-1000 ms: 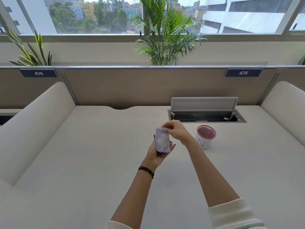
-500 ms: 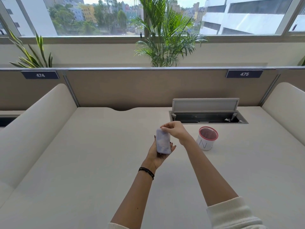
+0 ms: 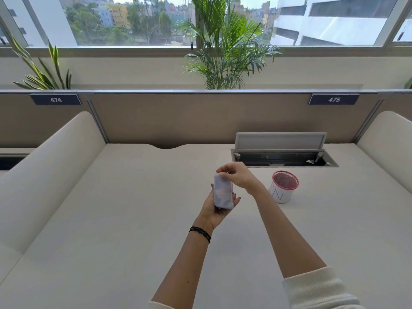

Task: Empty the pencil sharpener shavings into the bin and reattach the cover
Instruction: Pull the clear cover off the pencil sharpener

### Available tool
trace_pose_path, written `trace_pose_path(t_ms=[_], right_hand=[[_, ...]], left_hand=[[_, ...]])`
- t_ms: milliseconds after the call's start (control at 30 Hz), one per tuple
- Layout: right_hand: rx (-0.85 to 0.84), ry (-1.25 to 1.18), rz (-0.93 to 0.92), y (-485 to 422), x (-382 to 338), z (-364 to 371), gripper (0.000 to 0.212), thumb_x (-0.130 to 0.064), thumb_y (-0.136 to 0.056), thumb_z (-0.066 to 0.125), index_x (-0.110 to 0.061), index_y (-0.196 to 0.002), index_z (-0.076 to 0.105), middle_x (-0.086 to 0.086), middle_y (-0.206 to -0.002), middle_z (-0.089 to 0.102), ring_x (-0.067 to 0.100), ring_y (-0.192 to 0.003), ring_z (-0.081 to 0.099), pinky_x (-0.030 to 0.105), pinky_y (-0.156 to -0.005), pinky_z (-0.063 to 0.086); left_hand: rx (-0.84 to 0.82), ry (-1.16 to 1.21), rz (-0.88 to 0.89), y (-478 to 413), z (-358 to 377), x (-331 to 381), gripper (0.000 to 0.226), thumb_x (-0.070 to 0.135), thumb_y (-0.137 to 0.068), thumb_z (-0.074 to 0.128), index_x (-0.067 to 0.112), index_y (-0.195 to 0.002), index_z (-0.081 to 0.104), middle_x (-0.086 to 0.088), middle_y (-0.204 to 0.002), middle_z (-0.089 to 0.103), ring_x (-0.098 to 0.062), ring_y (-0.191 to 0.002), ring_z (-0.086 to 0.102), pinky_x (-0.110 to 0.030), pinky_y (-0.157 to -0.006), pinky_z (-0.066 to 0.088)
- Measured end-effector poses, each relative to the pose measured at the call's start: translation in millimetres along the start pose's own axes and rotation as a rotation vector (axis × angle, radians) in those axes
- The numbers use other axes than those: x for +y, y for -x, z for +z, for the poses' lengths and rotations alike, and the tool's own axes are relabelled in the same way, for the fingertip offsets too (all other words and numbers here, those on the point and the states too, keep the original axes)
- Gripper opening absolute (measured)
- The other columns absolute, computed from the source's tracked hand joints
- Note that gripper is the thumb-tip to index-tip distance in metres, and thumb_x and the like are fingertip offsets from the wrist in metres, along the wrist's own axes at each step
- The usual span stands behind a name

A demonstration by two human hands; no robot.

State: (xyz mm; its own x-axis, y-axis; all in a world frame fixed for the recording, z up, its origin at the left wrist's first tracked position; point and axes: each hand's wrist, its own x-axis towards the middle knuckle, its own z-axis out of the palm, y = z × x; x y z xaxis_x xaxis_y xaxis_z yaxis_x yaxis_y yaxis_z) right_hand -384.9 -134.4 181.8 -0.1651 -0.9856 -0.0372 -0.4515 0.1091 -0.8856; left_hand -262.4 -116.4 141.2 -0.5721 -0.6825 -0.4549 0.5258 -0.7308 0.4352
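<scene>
Above desk (image 3: 111,219), sharpener (image 3: 223,194) unmoved

Left hand (image 3: 215,207) cradles the sharpener (image 3: 223,192); right hand (image 3: 237,176) pinches its top.

My desk (image 3: 111,219) is a pale beige surface with rounded, padded side dividers (image 3: 49,170) on either side of me. Along its far edge stands a tan partition panel (image 3: 167,121) carrying number plates 474 (image 3: 55,99) and 475 (image 3: 334,99). An open cable hatch (image 3: 283,158) with a raised lid is set into the desktop on my right. Behind the partition grow a palm (image 3: 223,52) and a spiky-leaved plant (image 3: 42,70). Wide windows (image 3: 133,21) admit daylight and show trees and city buildings.
</scene>
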Motion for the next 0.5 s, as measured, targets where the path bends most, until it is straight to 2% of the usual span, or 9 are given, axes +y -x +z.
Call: trace_pose_path(t_ms=[67, 233, 400, 500], right_hand=[[-0.003, 0.035, -0.022, 0, -2, 0, 0.016, -0.007, -0.09, 0.058, -0.003, -0.102, 0.067, 0.007, -0.1, 0.064, 0.018, -0.095, 0.059, 0.024, -0.076, 0.051], [-0.024, 0.119, -0.039, -1, -9, 2, 0.019, 0.0, -0.091, 0.053, -0.002, -0.099, 0.069, 0.011, -0.1, 0.065, 0.021, -0.093, 0.058, 0.026, -0.071, 0.049], [-0.02, 0.126, -0.064, 2, -16, 4, 0.02, 0.002, -0.092, 0.05, 0.001, -0.101, 0.068, 0.014, -0.103, 0.065, 0.019, -0.092, 0.056, 0.021, -0.068, 0.049], [-0.004, 0.151, -0.084, 1, -18, 4, 0.02, 0.004, -0.091, 0.051, 0.003, -0.103, 0.067, 0.016, -0.108, 0.066, 0.02, -0.097, 0.057, 0.025, -0.075, 0.048]], left_hand=[[-0.002, -0.003, -0.002, -1, -2, 1, 0.036, 0.036, -0.098, 0.041, 0.006, -0.093, 0.06, -0.014, -0.082, 0.054, -0.025, -0.073, 0.052, -0.038, -0.055, 0.06], [-0.003, -0.003, -0.014, -2, -5, 3, 0.034, 0.034, -0.098, 0.042, 0.006, -0.095, 0.06, -0.014, -0.084, 0.055, -0.025, -0.074, 0.053, -0.038, -0.055, 0.06], [-0.021, 0.004, -0.019, 0, -6, 8, 0.033, 0.033, -0.098, 0.044, 0.005, -0.096, 0.061, -0.015, -0.087, 0.058, -0.027, -0.076, 0.054, -0.04, -0.056, 0.06], [-0.031, -0.009, -0.018, -2, -6, 9, 0.032, 0.032, -0.098, 0.044, 0.006, -0.098, 0.061, -0.015, -0.087, 0.058, -0.026, -0.076, 0.054, -0.042, -0.057, 0.06]])
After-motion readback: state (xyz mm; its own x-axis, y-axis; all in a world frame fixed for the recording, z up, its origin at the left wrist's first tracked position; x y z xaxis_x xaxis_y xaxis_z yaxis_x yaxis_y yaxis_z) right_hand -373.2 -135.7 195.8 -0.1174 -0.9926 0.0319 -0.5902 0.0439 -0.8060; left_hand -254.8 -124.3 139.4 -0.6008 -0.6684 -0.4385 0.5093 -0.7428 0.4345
